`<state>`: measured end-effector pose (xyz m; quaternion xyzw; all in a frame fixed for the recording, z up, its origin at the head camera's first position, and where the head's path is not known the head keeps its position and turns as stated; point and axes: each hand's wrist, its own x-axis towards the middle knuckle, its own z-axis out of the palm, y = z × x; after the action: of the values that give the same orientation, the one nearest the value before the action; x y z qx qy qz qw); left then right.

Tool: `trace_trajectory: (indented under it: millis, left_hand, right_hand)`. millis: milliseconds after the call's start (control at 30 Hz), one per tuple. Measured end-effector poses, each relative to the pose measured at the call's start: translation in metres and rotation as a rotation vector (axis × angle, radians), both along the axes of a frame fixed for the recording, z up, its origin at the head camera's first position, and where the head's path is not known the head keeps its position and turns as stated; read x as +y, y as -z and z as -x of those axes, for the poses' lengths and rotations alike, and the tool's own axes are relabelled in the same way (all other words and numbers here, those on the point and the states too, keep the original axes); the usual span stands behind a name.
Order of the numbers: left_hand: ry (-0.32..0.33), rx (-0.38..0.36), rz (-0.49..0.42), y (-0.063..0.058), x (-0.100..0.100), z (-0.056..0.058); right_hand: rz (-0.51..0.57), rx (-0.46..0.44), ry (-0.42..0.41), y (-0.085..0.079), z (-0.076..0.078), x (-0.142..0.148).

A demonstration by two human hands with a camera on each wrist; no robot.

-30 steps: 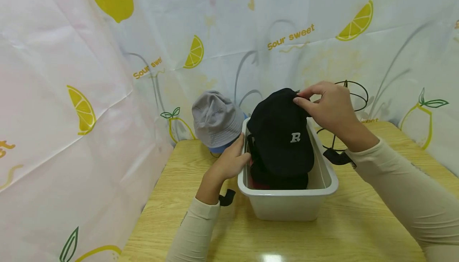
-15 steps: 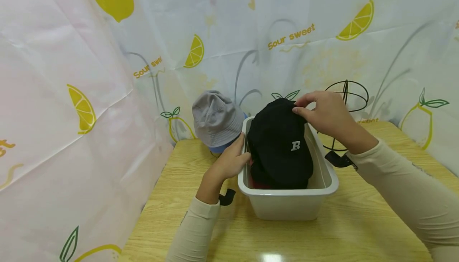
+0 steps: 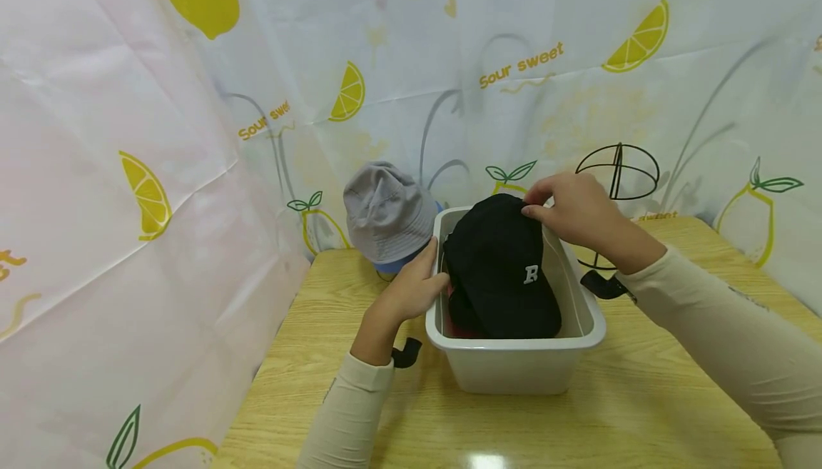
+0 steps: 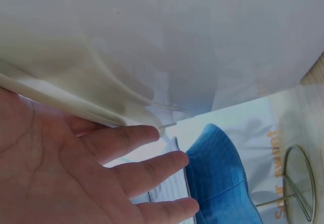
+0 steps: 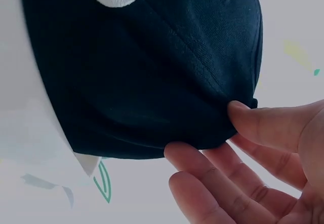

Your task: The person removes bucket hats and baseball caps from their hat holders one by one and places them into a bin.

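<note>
My right hand (image 3: 578, 212) pinches the crown of a black baseball cap (image 3: 501, 269) with a white letter R on its front. The cap hangs brim-down inside a white plastic bin (image 3: 514, 372). In the right wrist view, thumb and fingers of that hand (image 5: 263, 158) nip the cloth of the cap (image 5: 152, 77) near its top. Below the cap, something black and red shows in the bin, mostly hidden. My left hand (image 3: 411, 290) grips the bin's left rim, thumb over the edge; the left wrist view shows its fingers (image 4: 144, 173) along the outer wall.
Left of the bin, a grey bucket hat (image 3: 388, 212) sits over a blue hat (image 3: 393, 267). A black wire hat stand (image 3: 618, 173) stands at the back right, partly behind my right hand. The wooden table (image 3: 321, 362) backs onto a lemon-print sheet (image 3: 398, 48).
My right hand has lowered the black cap further into the bin, moving down and slightly left. The left hand has stayed on the rim.
</note>
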<state>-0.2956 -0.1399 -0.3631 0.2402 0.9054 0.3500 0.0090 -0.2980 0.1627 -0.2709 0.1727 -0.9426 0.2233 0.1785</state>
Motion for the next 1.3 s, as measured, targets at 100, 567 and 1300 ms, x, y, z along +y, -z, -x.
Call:
trace_trajectory:
  millis: [100, 567, 1300]
  left_hand:
    - [-0.003, 0.000, -0.001, 0.000, 0.000, 0.000]
    - [0.004, -0.010, -0.002, -0.001, 0.000, 0.000]
    - [0.018, 0.000, -0.005, -0.001, 0.000, 0.000]
  right_hand:
    - [-0.035, -0.020, -0.010, -0.001, 0.003, -0.002]
    - [-0.200, -0.133, -0.041, 0.002, 0.020, -0.009]
    - [-0.371, -0.272, -0.211, 0.009, 0.027, -0.019]
